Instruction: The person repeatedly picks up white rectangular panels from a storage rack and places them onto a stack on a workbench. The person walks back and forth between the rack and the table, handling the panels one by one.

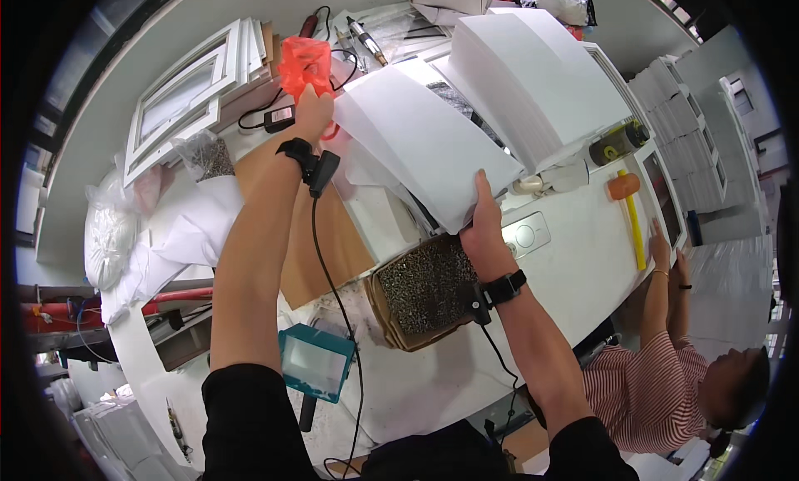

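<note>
The two bare hands are being kept well apart: the right hand (485,229) is gripping the near corner of a smooth white rectangular sheet (429,144), thumb on top, while the left hand (314,113) is touching a crumpled red-orange plastic bag (305,65), its fingers too hidden to tell whether they are closing on it. Nearest the body, a teal-rimmed scoop-like tool with a dark handle (316,360) is lying on the white table (424,398). Beyond it, an open brown cardboard box of small dark metal pieces (424,290) is sitting just below the right hand. A yellow-handled mallet with an orange head (637,227) is lying to the right, near a co-worker in a striped shirt (645,389). Farther off, a tall stack of white sheets (541,81) is standing beyond the held sheet
</note>
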### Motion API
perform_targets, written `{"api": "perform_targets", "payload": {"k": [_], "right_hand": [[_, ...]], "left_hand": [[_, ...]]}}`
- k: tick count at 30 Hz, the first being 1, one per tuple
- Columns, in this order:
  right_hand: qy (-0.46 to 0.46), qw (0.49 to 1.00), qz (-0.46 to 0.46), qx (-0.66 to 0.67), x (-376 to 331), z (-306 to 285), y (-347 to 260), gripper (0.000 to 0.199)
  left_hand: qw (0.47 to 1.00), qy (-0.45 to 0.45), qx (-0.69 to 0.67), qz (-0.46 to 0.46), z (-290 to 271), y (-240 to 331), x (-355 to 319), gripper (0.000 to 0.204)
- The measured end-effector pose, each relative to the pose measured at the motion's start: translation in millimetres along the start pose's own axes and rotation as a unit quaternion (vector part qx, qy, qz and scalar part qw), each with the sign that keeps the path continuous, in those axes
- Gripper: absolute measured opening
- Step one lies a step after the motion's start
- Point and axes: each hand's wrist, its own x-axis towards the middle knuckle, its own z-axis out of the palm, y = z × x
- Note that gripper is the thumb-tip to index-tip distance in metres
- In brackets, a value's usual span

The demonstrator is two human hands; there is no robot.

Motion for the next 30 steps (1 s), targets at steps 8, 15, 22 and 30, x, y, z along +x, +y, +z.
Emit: {"api": "perform_targets", "payload": {"k": [8, 15, 22, 30], "right_hand": [[-0.083, 0.990, 0.061, -0.100, 5.3, -7.9, -8.9, 0.062], [-0.146, 0.791, 0.109, -0.584, -7.7, 3.2, -114.5, 0.062], [-0.147, 0.849, 0.020, -0.507, -97.5, -11.1, -139.8, 0.056], [-0.328, 0.780, 0.191, -0.497, -248.6, -83.1, -46.3, 0.042]], "left_hand": [[0.997, -0.009, 0.078, 0.006, -31.5, -18.2, 8.3, 0.066], [0.987, -0.045, 0.146, 0.050, -38.6, -20.9, -3.0, 0.053], [0.975, -0.074, 0.199, 0.067, -71.4, -29.2, -21.0, 0.065], [0.966, -0.118, 0.093, 0.210, -204.6, 116.7, -201.7, 0.037]]}}
